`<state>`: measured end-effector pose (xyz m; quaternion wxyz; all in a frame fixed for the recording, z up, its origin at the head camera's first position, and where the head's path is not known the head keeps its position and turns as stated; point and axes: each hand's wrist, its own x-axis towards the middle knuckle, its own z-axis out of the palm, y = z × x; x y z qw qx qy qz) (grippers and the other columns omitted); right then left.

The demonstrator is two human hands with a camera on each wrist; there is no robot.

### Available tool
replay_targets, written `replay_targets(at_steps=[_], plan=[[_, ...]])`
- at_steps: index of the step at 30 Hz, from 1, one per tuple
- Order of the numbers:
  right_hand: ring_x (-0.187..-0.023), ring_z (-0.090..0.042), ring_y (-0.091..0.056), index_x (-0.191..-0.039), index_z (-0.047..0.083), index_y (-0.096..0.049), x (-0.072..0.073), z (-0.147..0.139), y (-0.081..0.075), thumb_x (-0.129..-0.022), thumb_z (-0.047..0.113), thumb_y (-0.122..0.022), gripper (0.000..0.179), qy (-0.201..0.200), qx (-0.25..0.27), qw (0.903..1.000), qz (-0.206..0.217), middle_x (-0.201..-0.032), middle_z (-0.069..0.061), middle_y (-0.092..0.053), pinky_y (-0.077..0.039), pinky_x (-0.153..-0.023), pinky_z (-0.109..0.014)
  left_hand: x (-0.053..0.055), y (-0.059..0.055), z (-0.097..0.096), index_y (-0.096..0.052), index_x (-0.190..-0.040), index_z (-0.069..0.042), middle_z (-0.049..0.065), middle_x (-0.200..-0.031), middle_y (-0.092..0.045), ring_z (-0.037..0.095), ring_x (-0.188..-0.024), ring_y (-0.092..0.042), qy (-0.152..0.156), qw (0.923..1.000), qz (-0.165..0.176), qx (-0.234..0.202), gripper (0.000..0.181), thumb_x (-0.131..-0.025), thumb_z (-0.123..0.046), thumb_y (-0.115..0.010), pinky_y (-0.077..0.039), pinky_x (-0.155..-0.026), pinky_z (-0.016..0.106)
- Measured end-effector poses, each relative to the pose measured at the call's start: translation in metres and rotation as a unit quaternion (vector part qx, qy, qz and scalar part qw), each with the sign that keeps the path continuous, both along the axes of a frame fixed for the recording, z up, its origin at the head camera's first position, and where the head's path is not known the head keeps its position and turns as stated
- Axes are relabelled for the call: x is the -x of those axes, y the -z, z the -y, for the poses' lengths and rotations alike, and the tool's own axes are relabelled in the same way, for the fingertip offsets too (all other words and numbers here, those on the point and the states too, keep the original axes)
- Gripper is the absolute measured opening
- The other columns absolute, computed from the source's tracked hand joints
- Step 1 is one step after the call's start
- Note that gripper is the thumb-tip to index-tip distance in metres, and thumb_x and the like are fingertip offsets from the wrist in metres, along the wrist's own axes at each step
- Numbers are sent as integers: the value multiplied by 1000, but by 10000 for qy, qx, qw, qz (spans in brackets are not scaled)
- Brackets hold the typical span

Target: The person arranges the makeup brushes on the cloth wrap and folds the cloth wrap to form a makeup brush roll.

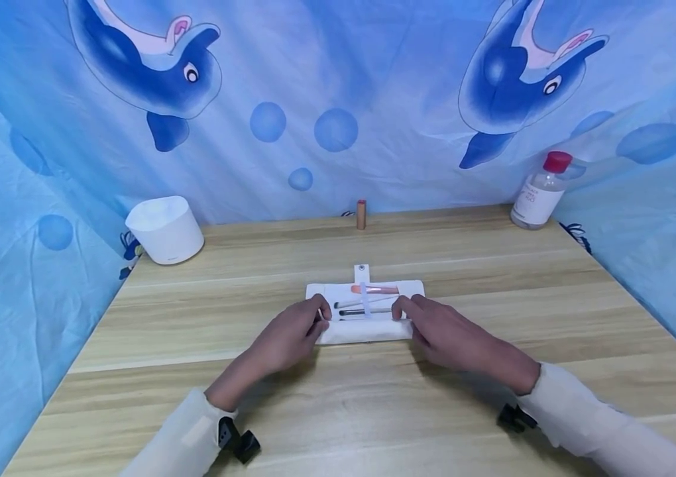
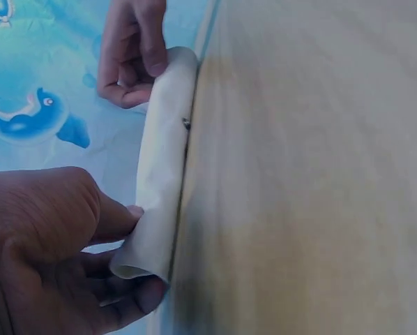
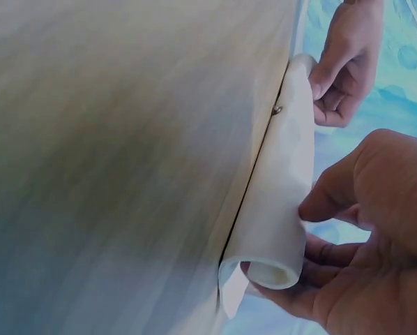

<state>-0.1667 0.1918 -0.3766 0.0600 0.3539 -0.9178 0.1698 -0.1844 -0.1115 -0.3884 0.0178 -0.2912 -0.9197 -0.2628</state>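
A white brush roll (image 1: 368, 332) lies on the wooden table, its near edge curled over into a tube. Several makeup brushes (image 1: 381, 290) lie across its open inside under a pale band (image 1: 364, 301), one of them pink. From the far edge sticks out a short tab (image 1: 362, 271) with a snap. My left hand (image 1: 287, 336) pinches the left end of the curled part, thumb on the near face. At the other end, my right hand (image 1: 454, 332) grips it likewise, thumb and fingers around the tube (image 3: 275, 202). In the left wrist view a small metal stud (image 2: 186, 123) shows on the tube's underside.
A white cup-like container (image 1: 165, 232) stands at the back left of the table (image 1: 350, 411). A small copper-coloured tube (image 1: 361, 215) is upright at the back middle. Back right is a clear bottle (image 1: 536, 199) with a red cap. A blue dolphin-print curtain (image 1: 338, 73) hangs behind.
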Motion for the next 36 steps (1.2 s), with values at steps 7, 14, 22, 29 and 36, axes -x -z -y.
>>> replay_targets(at_steps=[7, 14, 22, 29, 36], plan=[[-76, -15, -48, -106, 11, -59, -1, 2, 5, -78, -12, -67, 37, -45, -425, 9966, -700, -94, -3, -55, -46, -66, -27, 1, 3, -1, -62, -96, -16, -6, -85, -48, 13, -79, -44, -75, 9964, -792, 305, 6, -97, -11, -66, -42, -70, 30], [-95, -25, -55, -107, 9, -67, -5, 0, 6, -86, 5, -73, 22, -160, -780, 9870, -1395, -104, -8, -61, -48, -82, -40, -1, 0, 0, -66, -91, -12, -4, -86, -53, 15, -77, -46, 375, 9845, -1509, 806, 12, -97, -22, -68, -43, -71, 33], [-99, -27, -53, -117, 7, -69, -6, -1, 2, -85, 13, -81, 35, -85, -943, 9867, -1321, -109, -9, -61, -46, -84, -42, -2, -4, -1, -69, -100, -9, 1, -98, -57, 18, -89, -50, 455, 9797, -1443, 1312, 27, -91, -34, -76, -42, -77, 37], [-99, -27, -53, -121, 3, -68, -3, 0, -1, -86, 15, -80, 38, -112, -1096, 9862, -1238, -109, -10, -61, -47, -84, -43, -1, -2, -1, -69, -94, -12, -2, -92, -53, 16, -82, -46, 464, 9786, -1593, 1220, 18, -96, -29, -70, -39, -73, 35], [-99, -28, -55, -120, 1, -68, 2, 1, -3, -85, 12, -79, 38, -210, -1174, 9850, -1248, -107, -11, -61, -47, -82, -43, 1, -2, -2, -68, -92, -13, -2, -88, -52, 17, -80, -47, 397, 9764, -1733, 1226, 15, -100, -25, -64, -39, -70, 34]])
